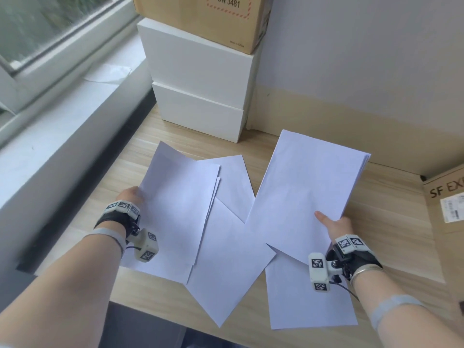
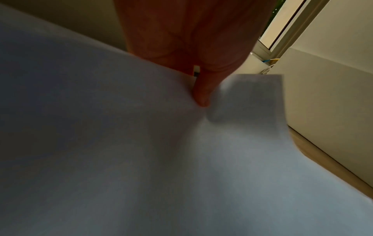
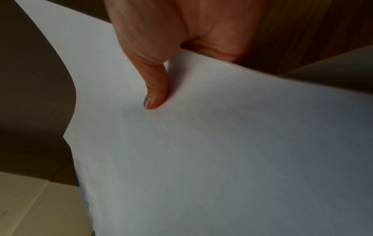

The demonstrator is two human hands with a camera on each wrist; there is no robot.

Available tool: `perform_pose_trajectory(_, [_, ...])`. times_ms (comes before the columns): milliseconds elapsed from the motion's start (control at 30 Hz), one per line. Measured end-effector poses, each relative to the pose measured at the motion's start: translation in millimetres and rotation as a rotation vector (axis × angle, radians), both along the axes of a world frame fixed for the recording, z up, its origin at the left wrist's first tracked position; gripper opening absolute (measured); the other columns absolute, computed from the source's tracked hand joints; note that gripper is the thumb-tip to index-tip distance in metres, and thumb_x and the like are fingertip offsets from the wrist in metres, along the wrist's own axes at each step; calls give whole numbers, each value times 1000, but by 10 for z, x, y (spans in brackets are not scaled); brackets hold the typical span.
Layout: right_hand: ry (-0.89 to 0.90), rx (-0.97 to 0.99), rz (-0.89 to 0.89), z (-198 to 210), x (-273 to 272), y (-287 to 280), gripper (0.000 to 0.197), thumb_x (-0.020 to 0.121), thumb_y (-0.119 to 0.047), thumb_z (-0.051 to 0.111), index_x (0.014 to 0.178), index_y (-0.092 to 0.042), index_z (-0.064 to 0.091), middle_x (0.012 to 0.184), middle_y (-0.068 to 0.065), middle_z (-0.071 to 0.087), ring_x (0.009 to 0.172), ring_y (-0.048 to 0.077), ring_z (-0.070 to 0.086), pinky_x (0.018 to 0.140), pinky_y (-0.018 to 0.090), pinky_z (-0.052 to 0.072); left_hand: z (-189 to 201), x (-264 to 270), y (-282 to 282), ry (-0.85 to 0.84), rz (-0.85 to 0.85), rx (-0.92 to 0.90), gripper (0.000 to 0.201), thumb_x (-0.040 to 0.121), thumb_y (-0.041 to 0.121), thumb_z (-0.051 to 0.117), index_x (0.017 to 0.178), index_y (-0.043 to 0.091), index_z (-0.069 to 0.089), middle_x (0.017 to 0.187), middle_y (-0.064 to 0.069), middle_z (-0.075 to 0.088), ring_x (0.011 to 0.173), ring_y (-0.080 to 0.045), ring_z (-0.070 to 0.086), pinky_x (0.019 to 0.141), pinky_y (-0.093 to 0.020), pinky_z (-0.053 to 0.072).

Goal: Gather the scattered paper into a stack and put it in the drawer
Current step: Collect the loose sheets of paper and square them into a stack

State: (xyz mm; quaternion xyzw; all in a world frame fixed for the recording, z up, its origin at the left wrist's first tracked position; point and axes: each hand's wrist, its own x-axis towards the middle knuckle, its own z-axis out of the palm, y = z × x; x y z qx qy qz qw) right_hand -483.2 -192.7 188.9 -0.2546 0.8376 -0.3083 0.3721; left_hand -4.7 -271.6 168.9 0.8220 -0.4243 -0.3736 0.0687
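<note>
Gathering is under way: the left hand [image 1: 129, 195] is pinching a few sheets [image 1: 175, 197], the right hand [image 1: 335, 226] is gripping a thicker bundle [image 1: 308, 187], and merging them likely comes next.

An office or storeroom corner is suggested: shipping cartons [image 1: 200, 18] are stacked on white boxes [image 1: 198, 79] at upper centre, beside a wooden desk [image 1: 391, 209] and window [image 1: 37, 28].

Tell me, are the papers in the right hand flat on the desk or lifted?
Lifted. The right hand pinches the paper bundle at its near corner, above sheets on the desk.
</note>
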Motion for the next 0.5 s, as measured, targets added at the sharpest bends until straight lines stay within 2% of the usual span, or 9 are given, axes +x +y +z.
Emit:
perform_pose_trajectory(100, [3, -15, 14, 31, 7, 1, 49, 78, -19, 74, 106, 19, 59, 112, 31, 63, 106, 42, 62, 92, 45, 48, 9, -2, 39, 34, -11, 29, 22, 81, -4, 50, 98, 4, 61, 113, -28, 62, 100, -36, 60, 95, -47, 45])
perform_pose_trajectory(200, [-5, -22, 23, 62, -2, 9, 50, 78, -19, 74, 106, 20, 58, 114, 33, 62, 107, 43, 61, 93, 47, 47, 86, -102, 141, -26, -56, 106, 30, 82, 10, 59, 112, 6, 61, 119, -20, 62, 110, -36, 58, 100, -45, 46])
perform_pose_trajectory(267, [-12, -25, 19, 76, -12, 6, 49, 79, -20, 73, 107, 18, 59, 114, 32, 62, 107, 41, 61, 93, 45, 47, 139, -201, 228, -113, -151, 176, 35, 89, 16, 53, 121, 4, 58, 125, -18, 59, 117, -33, 56, 102, -39, 44])
perform_pose_trajectory(367, [-26, -46, 11, 86, -37, -1, 49, 79, -22, 73, 107, 15, 60, 114, 31, 63, 106, 39, 62, 92, 43, 47, 142, -336, 362, -217, -301, 311, 37, 93, 21, 45, 126, 7, 55, 127, -12, 59, 117, -28, 56, 101, -35, 45])
perform_pose_trajectory(433, [-32, -52, 18, 89, -49, 4, 45, 79, -21, 73, 104, 15, 61, 114, 31, 62, 96, 34, 64, 86, 40, 47, 161, -440, 481, -285, -395, 373, 35, 92, 18, 46, 124, 8, 57, 128, -11, 59, 114, -27, 58, 100, -36, 46])
perform_pose_trajectory(500, [-40, -56, 27, 98, -54, 17, 38, 81, -19, 72, 99, 13, 62, 113, 32, 63, 84, 22, 56, 77, 33, 41, 199, -609, 592, -342, -425, 395, 32, 87, 11, 49, 116, 8, 61, 122, -13, 62, 105, -29, 60, 95, -37, 49])
